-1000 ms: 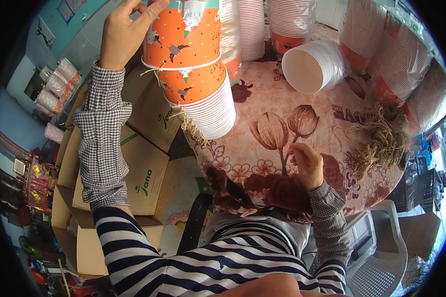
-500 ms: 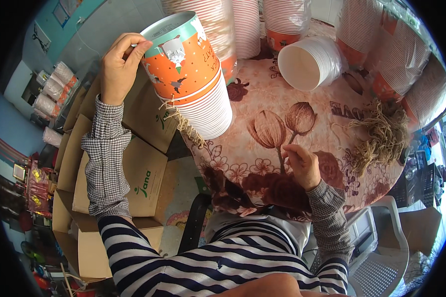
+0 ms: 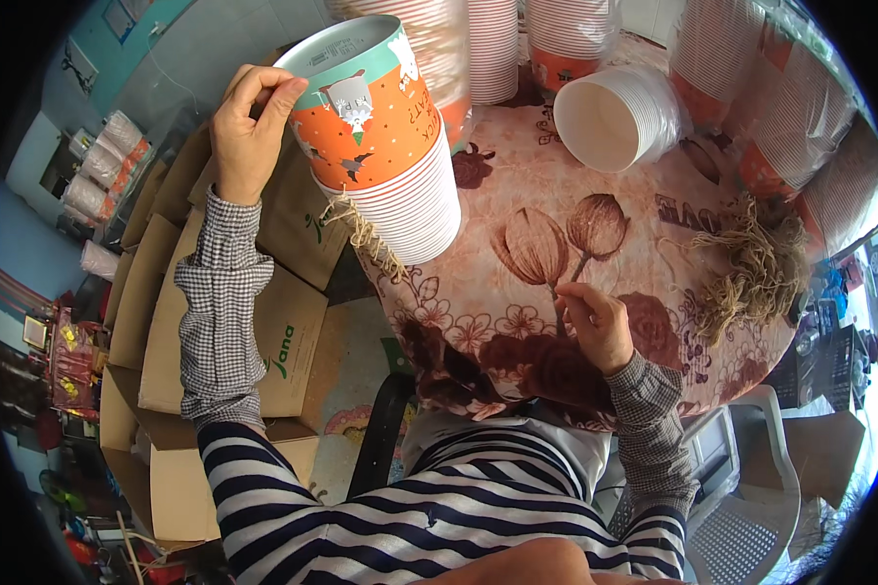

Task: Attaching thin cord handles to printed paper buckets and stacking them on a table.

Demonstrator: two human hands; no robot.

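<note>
An upside-down paper bucket [image 3: 385,122], orange with a green band and cartoon figures, caps a stack of nested buckets with white rims [image 3: 412,214] at the table's left edge. My left hand [image 3: 248,136] pinches the top bucket's upper edge between thumb and fingers. Beside the rims, short strands of twine [image 3: 376,239] lie at the table edge. My right hand [image 3: 598,327] is above the tablecloth, apart from the stack, its thumb and fingers curled together. Whatever may be between those fingertips is too small to make out.
Plastic-wrapped bucket stacks [image 3: 568,44] stand along the back and right of the flowered table [image 3: 498,175]. One nested stack [image 3: 610,122] lies on its side. A twine bundle [image 3: 756,268] rests at right. Cardboard boxes [image 3: 229,341] crowd the left; a plastic chair [image 3: 751,526] is at lower right.
The top bucket has settled lower onto the stack; the orange strip beneath its rim no longer shows. My left hand stays at its edge. The right hand has hardly moved.
</note>
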